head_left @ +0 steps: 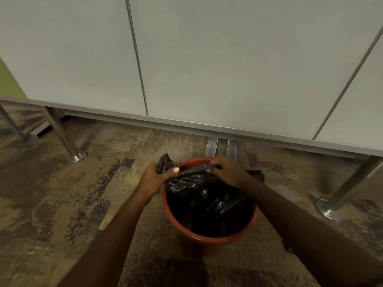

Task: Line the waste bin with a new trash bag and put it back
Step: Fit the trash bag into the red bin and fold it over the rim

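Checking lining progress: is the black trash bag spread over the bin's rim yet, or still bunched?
Still bunched. The trash bag hangs crumpled inside the bin, whose rim shows bare; both hands grip its top edge.

Glossy crinkled plastic bag, smooth matt plastic bin, mottled carpet

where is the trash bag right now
In the head view, the black trash bag hangs partly inside the red bin, stretched between the left hand and right hand at its far rim.
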